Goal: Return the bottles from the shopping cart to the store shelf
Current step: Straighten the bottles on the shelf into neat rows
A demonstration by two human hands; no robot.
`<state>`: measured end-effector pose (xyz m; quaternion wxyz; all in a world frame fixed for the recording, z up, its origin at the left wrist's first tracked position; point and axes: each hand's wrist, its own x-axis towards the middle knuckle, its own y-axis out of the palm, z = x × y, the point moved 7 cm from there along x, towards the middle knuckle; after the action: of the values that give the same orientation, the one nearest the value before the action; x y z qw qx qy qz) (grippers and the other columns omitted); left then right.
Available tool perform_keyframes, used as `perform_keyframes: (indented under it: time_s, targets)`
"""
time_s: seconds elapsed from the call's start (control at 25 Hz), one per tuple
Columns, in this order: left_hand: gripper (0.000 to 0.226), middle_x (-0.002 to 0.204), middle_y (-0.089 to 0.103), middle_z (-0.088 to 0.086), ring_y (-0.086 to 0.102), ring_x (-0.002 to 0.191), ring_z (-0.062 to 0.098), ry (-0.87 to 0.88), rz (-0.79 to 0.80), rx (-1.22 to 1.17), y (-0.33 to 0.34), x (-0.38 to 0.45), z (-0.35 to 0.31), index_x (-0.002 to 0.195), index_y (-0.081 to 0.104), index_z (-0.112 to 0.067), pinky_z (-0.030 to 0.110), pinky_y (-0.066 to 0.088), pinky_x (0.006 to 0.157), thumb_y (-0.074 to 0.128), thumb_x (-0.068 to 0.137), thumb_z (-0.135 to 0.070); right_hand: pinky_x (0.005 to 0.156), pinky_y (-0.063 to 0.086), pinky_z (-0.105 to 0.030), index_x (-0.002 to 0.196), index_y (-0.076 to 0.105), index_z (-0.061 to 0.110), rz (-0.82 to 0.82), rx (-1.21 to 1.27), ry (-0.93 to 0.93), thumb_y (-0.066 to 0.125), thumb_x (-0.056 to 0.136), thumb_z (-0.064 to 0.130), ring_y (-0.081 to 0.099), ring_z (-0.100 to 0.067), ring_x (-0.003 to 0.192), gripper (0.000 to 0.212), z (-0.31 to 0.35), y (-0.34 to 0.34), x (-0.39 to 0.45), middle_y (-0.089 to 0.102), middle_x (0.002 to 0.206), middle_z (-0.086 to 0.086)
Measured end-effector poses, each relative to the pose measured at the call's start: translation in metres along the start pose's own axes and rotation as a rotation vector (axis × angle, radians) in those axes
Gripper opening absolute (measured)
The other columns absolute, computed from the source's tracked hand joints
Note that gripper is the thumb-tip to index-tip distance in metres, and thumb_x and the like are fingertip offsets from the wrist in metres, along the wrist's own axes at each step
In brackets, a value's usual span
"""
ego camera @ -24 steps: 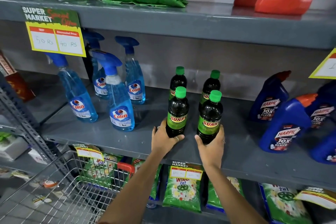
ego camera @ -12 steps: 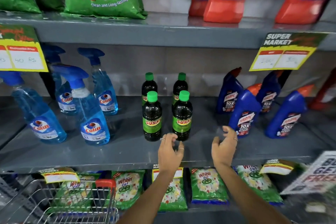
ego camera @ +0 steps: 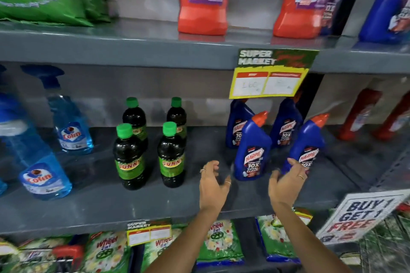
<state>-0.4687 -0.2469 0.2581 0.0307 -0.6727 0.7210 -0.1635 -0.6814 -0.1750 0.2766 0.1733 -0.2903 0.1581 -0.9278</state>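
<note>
Four dark Sunny bottles with green caps stand in two rows on the grey middle shelf; the front pair are a left one and a right one. Neither hand touches them. To their right stand several blue Harpic bottles with orange caps. My left hand hovers open just left of the front-left Harpic bottle, fingers curled and apart. My right hand is open too, its thumb against the base of the front-right Harpic bottle. Of the shopping cart I see only a red handle at the bottom left.
Blue Colin spray bottles fill the shelf's left side. Orange bottles stand on the shelf above, where a yellow price tag hangs. Wheel detergent bags lie on the shelf below. A "Buy 1 Get 1 Free" sign juts out at the lower right.
Both hands let go of the two front Sunny bottles and moved right to the blue Harpic bottles. My view swung right, so the cart slid almost out of sight.
</note>
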Motion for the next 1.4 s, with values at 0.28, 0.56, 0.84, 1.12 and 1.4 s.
perform_keyframes:
  time_s: [0.28,0.56,0.84,1.12,1.4]
  targets:
    - [0.082,0.127,0.043,0.008,0.047,0.115,0.019,0.017,-0.147,-0.083,0.076,-0.004,-0.025,0.131,0.033,-0.009,0.035,0.046,0.101,0.078,0.063,-0.016,0.102,0.035,-0.052,0.127,0.034,-0.007,-0.037,0.016,0.075,0.071,0.067,0.03,0.039,-0.045,0.121,0.08,-0.046,-0.015,0.044,0.041,0.132,-0.032]
    - [0.117,0.146,0.033,0.016,0.032,0.135,0.031,-0.166,-0.361,0.081,0.103,0.005,-0.038,0.143,0.013,-0.003,0.049,0.029,0.114,0.085,0.054,-0.027,0.102,0.045,-0.047,0.139,0.018,0.01,0.085,0.288,0.207,0.083,0.058,0.01,0.05,-0.033,0.117,0.104,-0.067,0.001,0.055,0.045,0.133,-0.022]
    - [0.116,0.136,0.037,0.018,0.041,0.119,0.033,-0.168,-0.36,0.092,0.108,0.01,-0.03,0.142,0.01,-0.009,0.051,0.042,0.102,0.082,0.053,-0.024,0.111,0.03,-0.047,0.143,0.013,0.001,0.128,0.131,0.168,0.084,0.06,0.02,0.028,-0.038,0.133,0.111,-0.065,0.005,0.057,0.031,0.144,-0.025]
    - [0.115,0.137,0.034,0.017,0.04,0.12,0.033,-0.153,-0.336,0.084,0.118,0.002,-0.031,0.142,0.007,-0.01,0.052,0.042,0.102,0.081,0.055,-0.026,0.11,0.026,-0.048,0.143,0.011,-0.001,0.144,0.091,0.153,0.083,0.062,0.024,0.025,-0.041,0.133,0.112,-0.062,0.006,0.056,0.026,0.146,-0.029]
    - [0.117,0.137,0.034,0.018,0.039,0.124,0.032,-0.168,-0.339,0.09,0.118,0.001,-0.028,0.142,0.006,-0.011,0.051,0.041,0.104,0.083,0.055,-0.027,0.11,0.03,-0.051,0.143,0.011,0.002,0.14,0.081,0.168,0.085,0.058,0.023,0.026,-0.041,0.133,0.115,-0.065,0.005,0.056,0.027,0.145,-0.027]
